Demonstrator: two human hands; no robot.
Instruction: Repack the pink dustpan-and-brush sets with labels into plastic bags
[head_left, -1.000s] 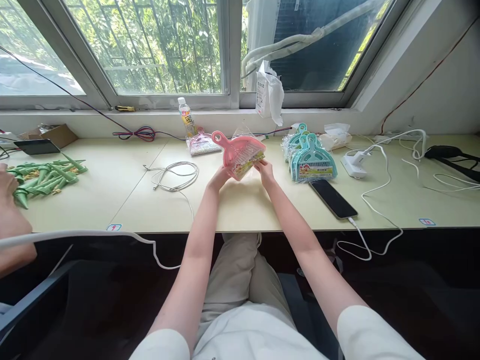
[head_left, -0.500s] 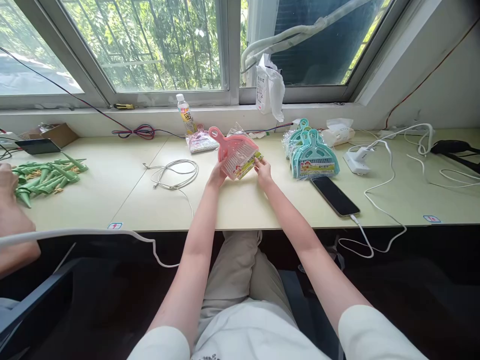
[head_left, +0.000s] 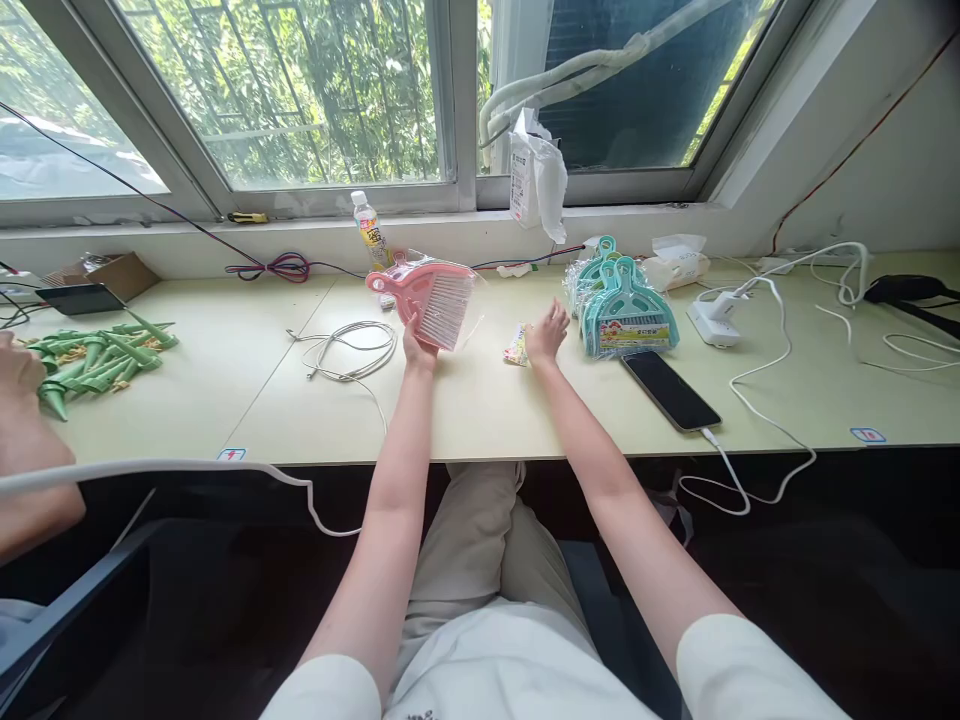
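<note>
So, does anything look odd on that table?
A small printed card sits by the right hand, apart from the pink dustpan set. That looks odd because the front green set has its label against it.

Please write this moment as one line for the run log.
left hand: holds pink dustpan set | right hand: beside printed card | teal dustpan sets: beside phone

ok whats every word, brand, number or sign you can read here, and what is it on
No wording is clear enough to quote.
Bottle: large characters, blurred.
Front teal dustpan set: label blurred.
Colourful card: too small.
White hanging pack: print too small.
Left table sticker: red mark, perhaps an arrow.
Right table sticker: unreadable.
</note>
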